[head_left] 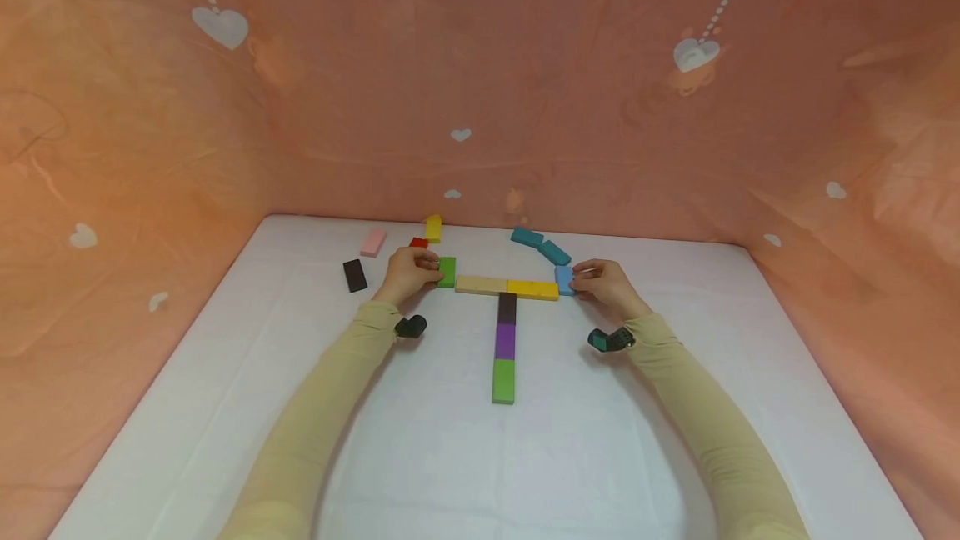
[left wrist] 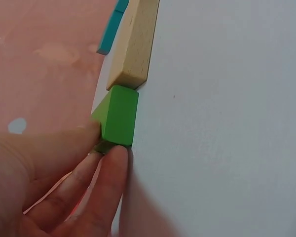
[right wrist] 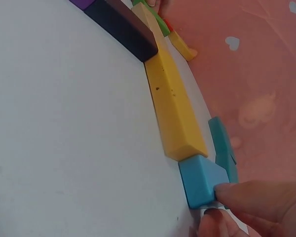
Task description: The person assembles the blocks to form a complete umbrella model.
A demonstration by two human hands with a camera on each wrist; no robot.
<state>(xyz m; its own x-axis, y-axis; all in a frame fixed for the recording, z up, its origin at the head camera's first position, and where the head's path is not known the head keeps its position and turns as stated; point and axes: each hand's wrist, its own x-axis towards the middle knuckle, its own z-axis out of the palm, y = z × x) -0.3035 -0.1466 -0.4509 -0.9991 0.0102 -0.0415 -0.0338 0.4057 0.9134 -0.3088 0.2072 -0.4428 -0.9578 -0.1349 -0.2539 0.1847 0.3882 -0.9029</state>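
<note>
At the left end of a row of blocks, my left hand (head_left: 411, 275) pinches a green block (left wrist: 121, 114) between thumb and fingertips. That block's inner end meets a plain wooden block (head_left: 481, 284), which runs on into a yellow block (head_left: 533, 289). On the other side my right hand (head_left: 606, 286) has thumb and finger on a light blue block (right wrist: 201, 180), set against the yellow block's right end. From the middle of the row a stem of black (head_left: 507, 307), purple (head_left: 506, 341) and green (head_left: 504, 381) blocks extends toward me, all lying flat.
Two teal blocks (head_left: 555, 252) curve away behind the light blue one. Beyond my left hand lie a red block (head_left: 419, 243), partly hidden, and a yellow piece (head_left: 433, 230). Farther left are a pink block (head_left: 372, 242) and a black block (head_left: 355, 276). An orange cloth wall (head_left: 600, 148) borders the white table (head_left: 600, 457).
</note>
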